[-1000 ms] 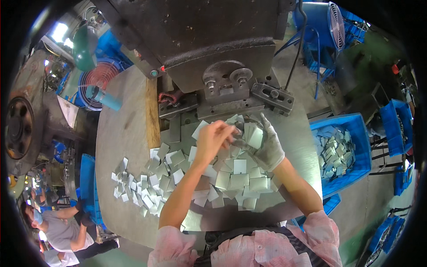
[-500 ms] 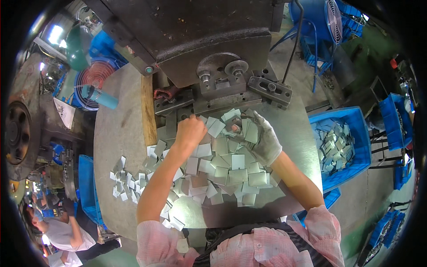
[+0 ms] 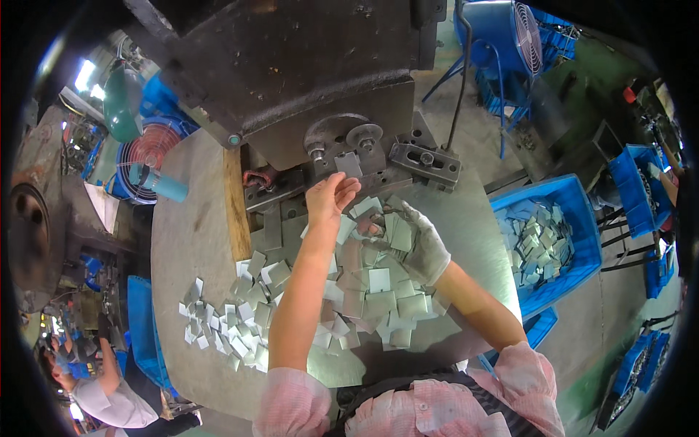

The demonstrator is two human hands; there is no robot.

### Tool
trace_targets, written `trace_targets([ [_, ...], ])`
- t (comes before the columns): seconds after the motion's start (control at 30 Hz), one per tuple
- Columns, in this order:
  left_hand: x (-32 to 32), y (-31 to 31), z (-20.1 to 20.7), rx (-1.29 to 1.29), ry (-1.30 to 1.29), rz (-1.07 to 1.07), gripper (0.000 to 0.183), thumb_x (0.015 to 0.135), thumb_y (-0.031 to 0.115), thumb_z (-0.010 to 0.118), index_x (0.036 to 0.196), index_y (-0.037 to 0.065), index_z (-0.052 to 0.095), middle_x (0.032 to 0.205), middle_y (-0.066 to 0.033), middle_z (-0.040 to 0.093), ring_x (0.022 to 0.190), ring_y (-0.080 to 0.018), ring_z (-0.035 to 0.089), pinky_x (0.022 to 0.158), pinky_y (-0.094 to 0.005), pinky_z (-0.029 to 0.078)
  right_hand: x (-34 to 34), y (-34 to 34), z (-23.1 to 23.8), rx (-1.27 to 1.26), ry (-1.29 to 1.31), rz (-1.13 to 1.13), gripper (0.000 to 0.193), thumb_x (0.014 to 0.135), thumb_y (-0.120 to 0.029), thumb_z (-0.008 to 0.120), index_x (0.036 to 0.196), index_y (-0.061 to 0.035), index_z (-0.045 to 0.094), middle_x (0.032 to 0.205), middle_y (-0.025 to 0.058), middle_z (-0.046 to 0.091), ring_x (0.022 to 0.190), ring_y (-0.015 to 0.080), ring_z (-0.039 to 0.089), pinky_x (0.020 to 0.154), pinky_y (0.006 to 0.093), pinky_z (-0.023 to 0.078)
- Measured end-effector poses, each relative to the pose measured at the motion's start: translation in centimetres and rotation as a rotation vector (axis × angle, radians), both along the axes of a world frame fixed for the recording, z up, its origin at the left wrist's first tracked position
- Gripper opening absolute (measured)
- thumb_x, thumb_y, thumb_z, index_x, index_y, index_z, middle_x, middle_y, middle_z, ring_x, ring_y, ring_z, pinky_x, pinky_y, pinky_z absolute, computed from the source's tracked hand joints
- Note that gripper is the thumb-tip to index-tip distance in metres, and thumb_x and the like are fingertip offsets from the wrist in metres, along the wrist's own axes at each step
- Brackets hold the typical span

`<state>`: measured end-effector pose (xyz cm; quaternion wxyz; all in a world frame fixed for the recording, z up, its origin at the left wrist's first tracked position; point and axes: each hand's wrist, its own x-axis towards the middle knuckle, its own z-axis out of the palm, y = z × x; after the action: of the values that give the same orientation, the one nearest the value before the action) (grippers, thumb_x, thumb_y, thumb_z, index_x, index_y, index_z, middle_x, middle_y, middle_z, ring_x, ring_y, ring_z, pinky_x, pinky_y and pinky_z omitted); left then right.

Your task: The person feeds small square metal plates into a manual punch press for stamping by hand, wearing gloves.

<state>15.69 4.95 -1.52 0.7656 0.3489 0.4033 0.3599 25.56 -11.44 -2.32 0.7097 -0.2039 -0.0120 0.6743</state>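
Observation:
My bare left hand [image 3: 331, 198] reaches to the die [image 3: 373, 156] of a press, its fingertips pinched at the lower edge of a small flat metal plate [image 3: 349, 164]. My right hand [image 3: 428, 251], in a pale, soiled glove with bare fingertips showing, curls around several metal plates [image 3: 399, 231] over the pile. Under and between both hands lies a loose heap of similar square metal plates [image 3: 380, 280]. The dark press head [image 3: 320, 109] hangs just above the die.
A scatter of smaller plates [image 3: 247, 324] spreads left on the metal table [image 3: 193, 233]. A wooden strip [image 3: 237, 207] runs beside the press. Right of the table stands a blue bin [image 3: 582, 255] with plates inside. Fans [image 3: 149, 156] and another person [image 3: 116, 393] are farther left.
My left hand has moved from the pile forward to the die, with a plate at its fingertips. My right hand stays over the pile. The whole view has shifted slightly.

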Motion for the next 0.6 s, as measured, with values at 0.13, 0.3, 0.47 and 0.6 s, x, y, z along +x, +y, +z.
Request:
trace_targets([
  [0.13, 0.99, 0.09, -0.23, -0.036, -0.034, 0.061, 0.016, 0.079, 0.006, 0.064, 0.087, -0.006, 0.057, 0.080, -0.0175, 0.065, 0.069, -0.0231, 0.067, 0.056, -0.0216, 0.056, -0.18, 0.19, 0.00, -0.001, -0.039, -0.024, 0.034, 0.095, -0.032, 0.042, 0.109, -0.0038, 0.054, 0.101, 0.0101, 0.061, 0.090, 0.0238, 0.061, 0.087, 0.0475, 0.047],
  [0.3, 1.01, 0.05, -0.09, -0.045, -0.037, 0.080, 0.016, 0.078, 0.005, 0.064, 0.087, -0.006, 0.056, 0.081, -0.0182, 0.065, 0.069, -0.0234, 0.067, 0.055, -0.0218, 0.056, -0.22, 0.22, -0.18, 0.026, -0.082, -0.024, 0.035, 0.094, -0.034, 0.044, 0.107, -0.0035, 0.055, 0.099, 0.0098, 0.062, 0.089, 0.0231, 0.061, 0.087, 0.0468, 0.048],
  [0.47, 1.18, 0.21, -0.39, -0.047, -0.041, 0.074, 0.014, 0.080, 0.004, 0.063, 0.086, -0.006, 0.056, 0.081, -0.0176, 0.065, 0.068, -0.0230, 0.067, 0.055, -0.0219, 0.057, -0.21, 0.30, -0.30, 0.014, -0.079, -0.012, 0.037, 0.094, -0.036, 0.041, 0.107, -0.0040, 0.055, 0.101, 0.0093, 0.062, 0.091, 0.0226, 0.061, 0.087, 0.0455, 0.048],
  [0.6, 0.95, -0.27, 0.54, -0.033, 0.035, 0.061, 0.017, 0.083, 0.013, 0.063, 0.084, -0.003, 0.058, 0.076, -0.0133, 0.065, 0.062, -0.0184, 0.065, 0.049, -0.0211, 0.052, -0.35, 0.10, -0.06, -0.012, -0.043, -0.046, 0.040, 0.095, -0.040, 0.039, 0.108, -0.0054, 0.055, 0.102, 0.0092, 0.062, 0.093, 0.0226, 0.061, 0.087, 0.0461, 0.048],
])
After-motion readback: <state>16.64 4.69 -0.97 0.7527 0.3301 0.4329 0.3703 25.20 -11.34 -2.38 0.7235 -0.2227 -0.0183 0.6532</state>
